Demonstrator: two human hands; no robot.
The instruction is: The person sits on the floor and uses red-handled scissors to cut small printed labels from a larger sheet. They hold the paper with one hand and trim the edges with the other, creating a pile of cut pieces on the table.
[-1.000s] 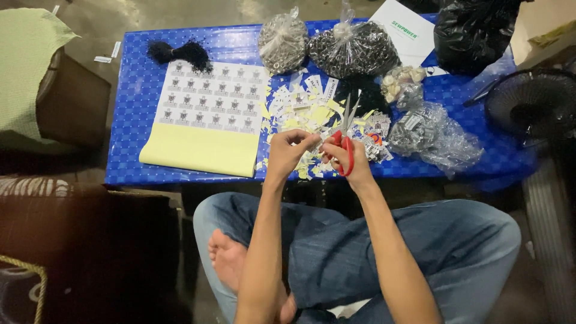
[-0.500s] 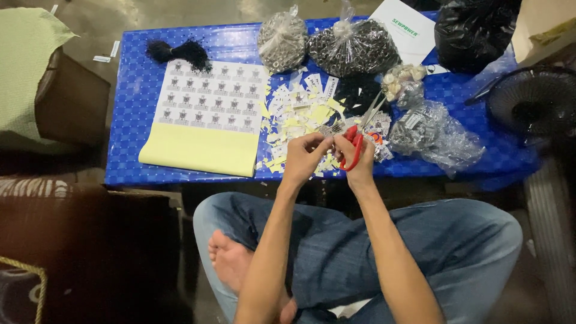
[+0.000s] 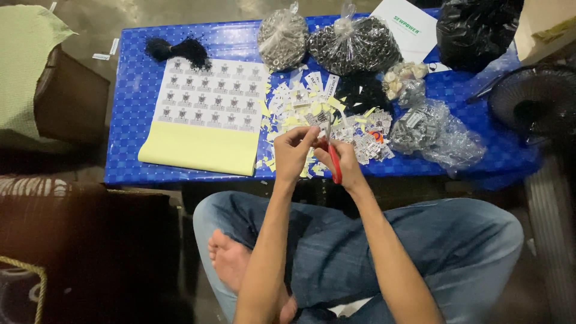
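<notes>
— Over the near edge of the low blue table (image 3: 138,90), what is held in the hands?

— Red-handled scissors (image 3: 333,157) are gripped in the right hand (image 3: 339,162), fingers curled through the handles, blades pointing away toward the table's middle. A small piece of paper (image 3: 317,123) is pinched between the fingertips of the left hand (image 3: 294,150), right at the blades. Whether the blades are closed on it cannot be told.

— What is seen around the hands?

— A heap of cut white and yellow label scraps (image 3: 300,105) is spread just beyond them, in the middle of the table. A printed label sheet (image 3: 207,99) with its yellow backing sheet (image 3: 198,150) is laid toward the left, the backing reaching the near edge.

— And the containers?

— Along the far edge, two knotted clear bags are set side by side: the smaller clear bag (image 3: 282,39) is filled with small silvery metal pieces, the larger clear bag (image 3: 355,45) with darker ones. A black plastic bag (image 3: 474,30) is placed at the far right corner; its contents are hidden. A crumpled clear bag (image 3: 435,132) with grey metal parts is lying near the right edge, and a small bag of pale pieces (image 3: 403,77) is found just behind it. A white paper (image 3: 403,21) is tucked between the larger clear bag and the black one.

— Anything loose?

— A black tuft of threads (image 3: 180,51) is left at the far left corner, and a dark pile (image 3: 360,93) beside the scraps.
</notes>
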